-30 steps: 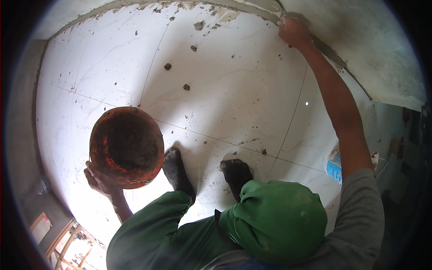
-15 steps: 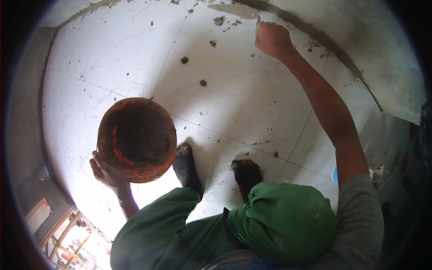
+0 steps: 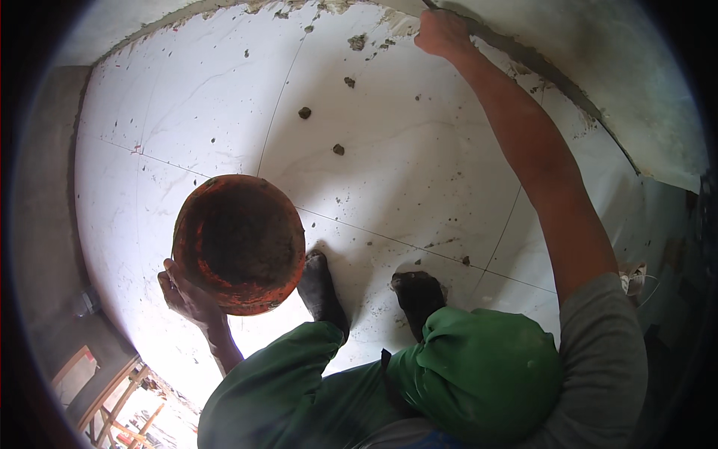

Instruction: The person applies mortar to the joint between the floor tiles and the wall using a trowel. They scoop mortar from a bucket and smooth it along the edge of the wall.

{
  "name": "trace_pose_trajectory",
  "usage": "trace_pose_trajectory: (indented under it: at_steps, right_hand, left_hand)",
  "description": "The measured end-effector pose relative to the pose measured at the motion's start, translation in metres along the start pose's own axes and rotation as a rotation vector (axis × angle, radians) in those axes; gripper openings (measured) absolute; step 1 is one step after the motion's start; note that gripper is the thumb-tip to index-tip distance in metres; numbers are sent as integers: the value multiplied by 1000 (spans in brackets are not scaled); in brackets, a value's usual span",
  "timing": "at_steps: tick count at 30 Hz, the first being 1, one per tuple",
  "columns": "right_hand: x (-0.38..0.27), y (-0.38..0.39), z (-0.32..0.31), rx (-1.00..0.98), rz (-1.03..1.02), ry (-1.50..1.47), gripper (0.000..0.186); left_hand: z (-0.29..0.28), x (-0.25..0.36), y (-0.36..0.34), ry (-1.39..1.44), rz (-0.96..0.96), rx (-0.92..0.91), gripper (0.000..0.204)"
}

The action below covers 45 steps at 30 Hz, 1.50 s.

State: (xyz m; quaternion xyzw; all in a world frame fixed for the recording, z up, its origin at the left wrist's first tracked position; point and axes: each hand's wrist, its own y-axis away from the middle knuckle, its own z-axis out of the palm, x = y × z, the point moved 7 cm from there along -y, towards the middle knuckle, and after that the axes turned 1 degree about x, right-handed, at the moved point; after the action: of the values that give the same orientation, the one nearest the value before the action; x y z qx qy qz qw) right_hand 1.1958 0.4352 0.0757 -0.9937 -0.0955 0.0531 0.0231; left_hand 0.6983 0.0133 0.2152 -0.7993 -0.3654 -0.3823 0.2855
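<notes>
My left hand [image 3: 187,298] grips the lower left rim of a round, worn orange-red bucket [image 3: 213,283]. Its mouth tilts up toward me, and grey mortar-like material [image 3: 247,236] lies in its dark inside. Far ahead, my right arm is stretched out to the base of the wall. My right hand [image 3: 441,34] is closed around a trowel [image 3: 429,4], of which just a small dark part shows at the top edge. Its blade cannot be made out now.
Lumps of mortar [image 3: 304,113] and crumbs dot the white floor tiles [image 3: 389,165]. A mortar-smeared wall base [image 3: 523,56] curves across the far side. My dark-covered feet [image 3: 417,295] stand near the bucket. Wooden frames [image 3: 112,396] are at the lower left.
My right hand has moved farther up toward the wall, and the trowel blade seen before is out of sight. The bucket sits slightly lower and to the right in view, still in my left hand.
</notes>
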Motion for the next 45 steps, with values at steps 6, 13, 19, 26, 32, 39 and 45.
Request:
trace_pose_trajectory:
  at_steps: [6, 13, 19, 26, 32, 39, 45]
  right_hand:
    - [39, 20, 2, -68, 81, 19, 29]
    - [160, 119, -18, 88, 151, 128, 34]
    - [62, 98, -5, -16, 116, 23, 28]
    - [-102, -6, 5, -17, -15, -88, 20]
    - [-35, 17, -17, -82, 123, -40, 27]
    - [96, 99, -3, -52, 260, 64, 25]
    - [217, 159, -20, -4, 185, 84, 26]
  left_hand:
    - [-17, -19, -7, -24, -16, 21, 47]
    - [-50, -62, -12, -203, 226, 87, 40]
    - [-50, -62, -19, -307, 310, 61, 24]
    - [-31, -31, -8, -533, 593, 5, 30]
    - [-26, -22, -1, -26, -129, 63, 42]
    - [-24, -29, -13, 5, -113, 25, 41]
    - [-32, -46, -24, 35, -77, 17, 41]
